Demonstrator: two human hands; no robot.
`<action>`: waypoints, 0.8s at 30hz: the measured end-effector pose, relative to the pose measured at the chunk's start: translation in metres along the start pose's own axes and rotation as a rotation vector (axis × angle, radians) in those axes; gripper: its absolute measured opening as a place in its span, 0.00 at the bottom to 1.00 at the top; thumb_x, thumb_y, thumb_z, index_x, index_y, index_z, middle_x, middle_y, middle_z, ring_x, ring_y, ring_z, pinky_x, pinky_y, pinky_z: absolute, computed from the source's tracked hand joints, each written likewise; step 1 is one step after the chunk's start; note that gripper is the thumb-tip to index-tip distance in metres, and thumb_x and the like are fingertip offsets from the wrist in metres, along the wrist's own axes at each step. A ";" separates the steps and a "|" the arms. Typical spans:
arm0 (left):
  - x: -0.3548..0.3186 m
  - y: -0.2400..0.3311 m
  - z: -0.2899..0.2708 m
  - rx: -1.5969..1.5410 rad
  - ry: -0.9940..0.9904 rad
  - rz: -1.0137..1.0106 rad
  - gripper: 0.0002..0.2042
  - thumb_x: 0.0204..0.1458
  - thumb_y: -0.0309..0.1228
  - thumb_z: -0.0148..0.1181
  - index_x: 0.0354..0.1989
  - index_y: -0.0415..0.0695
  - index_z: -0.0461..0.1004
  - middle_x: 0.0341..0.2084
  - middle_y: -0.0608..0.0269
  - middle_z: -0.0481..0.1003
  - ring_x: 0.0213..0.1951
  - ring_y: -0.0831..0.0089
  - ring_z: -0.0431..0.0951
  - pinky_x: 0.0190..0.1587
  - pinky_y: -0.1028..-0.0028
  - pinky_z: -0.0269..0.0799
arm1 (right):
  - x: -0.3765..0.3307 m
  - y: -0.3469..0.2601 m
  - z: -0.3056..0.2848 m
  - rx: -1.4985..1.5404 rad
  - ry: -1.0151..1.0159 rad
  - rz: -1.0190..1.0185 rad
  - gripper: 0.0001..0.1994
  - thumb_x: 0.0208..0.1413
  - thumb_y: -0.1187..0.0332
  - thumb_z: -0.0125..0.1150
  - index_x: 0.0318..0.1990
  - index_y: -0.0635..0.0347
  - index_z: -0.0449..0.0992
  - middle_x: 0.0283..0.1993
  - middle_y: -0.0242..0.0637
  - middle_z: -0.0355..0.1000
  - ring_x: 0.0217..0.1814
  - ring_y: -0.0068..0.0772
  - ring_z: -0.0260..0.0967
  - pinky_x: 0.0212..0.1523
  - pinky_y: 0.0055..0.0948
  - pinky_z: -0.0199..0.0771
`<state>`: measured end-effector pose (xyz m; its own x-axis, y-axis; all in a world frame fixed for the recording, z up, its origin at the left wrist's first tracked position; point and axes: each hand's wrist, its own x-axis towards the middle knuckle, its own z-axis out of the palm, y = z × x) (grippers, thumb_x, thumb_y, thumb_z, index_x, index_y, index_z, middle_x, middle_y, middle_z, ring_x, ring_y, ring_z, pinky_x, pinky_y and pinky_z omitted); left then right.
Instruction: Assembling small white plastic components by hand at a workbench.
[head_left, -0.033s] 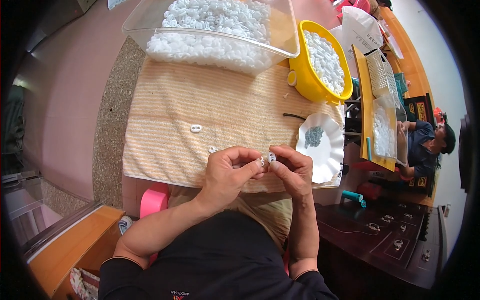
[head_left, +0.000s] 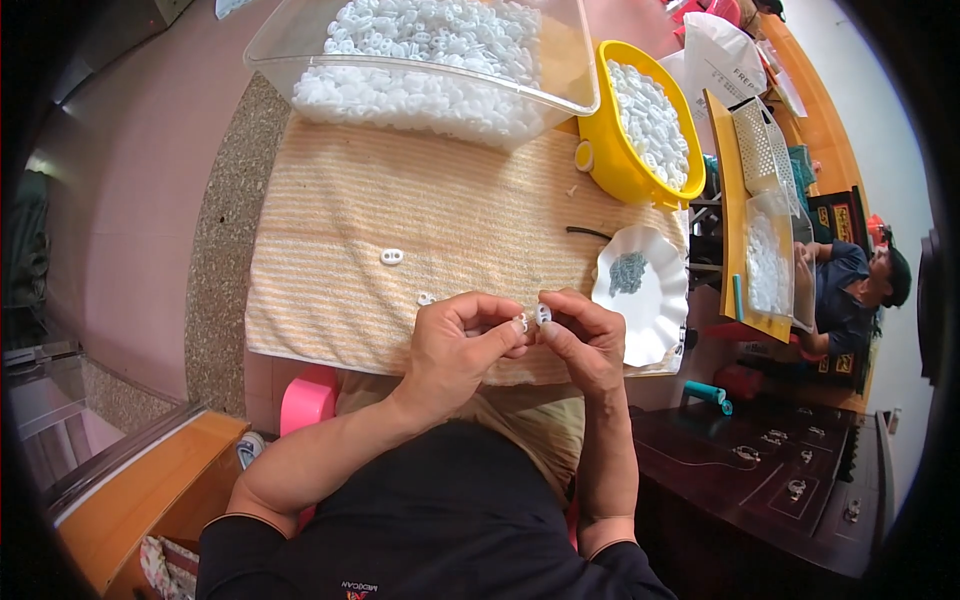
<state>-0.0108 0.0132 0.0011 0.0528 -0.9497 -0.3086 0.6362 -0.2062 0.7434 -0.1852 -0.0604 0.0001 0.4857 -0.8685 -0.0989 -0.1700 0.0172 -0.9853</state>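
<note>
Over the near part of the towel, my left hand (head_left: 462, 338) pinches a small white plastic piece (head_left: 523, 321) between thumb and fingers. Close beside it, my right hand (head_left: 588, 338) grips a white oval plastic piece with holes (head_left: 544, 314). The two pieces are nearly touching; fingers hide part of each. Another white oval piece with two holes (head_left: 392, 257) lies flat on the towel, farther off to the left. A small white part (head_left: 427, 299) rests just beyond my left hand. Right of my right hand, a scalloped white plate (head_left: 655, 325) holds a pile of small grey bits (head_left: 628, 272).
A striped towel (head_left: 340, 200) covers the table. At its far side stand a clear bin (head_left: 570, 90) of white pieces and a yellow tub (head_left: 603, 165) of similar pieces. A dark strip (head_left: 588, 232) lies near the plate. Another person (head_left: 850, 290) sits at a table on the right.
</note>
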 end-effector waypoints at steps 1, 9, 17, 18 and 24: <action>0.000 0.000 0.000 0.007 -0.003 0.003 0.07 0.53 0.21 0.59 0.39 0.34 0.74 0.30 0.59 0.77 0.32 0.77 0.78 0.39 0.78 0.76 | 0.000 0.000 0.000 0.000 0.000 0.001 0.14 0.48 0.77 0.63 0.44 0.68 0.76 0.39 0.34 0.75 0.40 0.21 0.72 0.41 0.20 0.72; 0.001 0.000 0.001 0.006 -0.007 -0.001 0.07 0.53 0.21 0.58 0.39 0.34 0.74 0.30 0.58 0.77 0.32 0.77 0.78 0.38 0.78 0.76 | 0.000 0.002 -0.001 0.055 -0.009 -0.005 0.14 0.47 0.79 0.63 0.44 0.68 0.76 0.38 0.33 0.74 0.40 0.20 0.71 0.41 0.19 0.71; 0.000 0.001 0.001 -0.004 0.003 -0.008 0.07 0.53 0.21 0.59 0.39 0.33 0.74 0.31 0.58 0.77 0.32 0.77 0.78 0.38 0.78 0.76 | -0.002 0.004 0.002 0.081 0.045 0.091 0.13 0.49 0.80 0.60 0.45 0.70 0.74 0.38 0.38 0.75 0.38 0.26 0.73 0.41 0.24 0.74; 0.000 0.001 0.001 -0.006 0.007 -0.014 0.07 0.53 0.22 0.59 0.39 0.33 0.74 0.31 0.58 0.77 0.32 0.77 0.78 0.38 0.78 0.76 | -0.002 0.003 0.003 0.129 0.040 0.125 0.12 0.53 0.81 0.57 0.46 0.72 0.72 0.38 0.43 0.74 0.37 0.31 0.75 0.41 0.28 0.76; 0.001 0.001 0.000 -0.007 0.007 -0.011 0.07 0.53 0.22 0.59 0.39 0.34 0.74 0.31 0.58 0.77 0.32 0.77 0.78 0.38 0.78 0.76 | -0.003 0.006 0.003 0.175 0.044 0.104 0.11 0.52 0.80 0.57 0.45 0.73 0.72 0.36 0.45 0.76 0.35 0.31 0.76 0.41 0.28 0.77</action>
<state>-0.0100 0.0125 0.0015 0.0511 -0.9457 -0.3210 0.6419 -0.2152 0.7360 -0.1845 -0.0563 -0.0063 0.4348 -0.8783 -0.1990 -0.0638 0.1904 -0.9796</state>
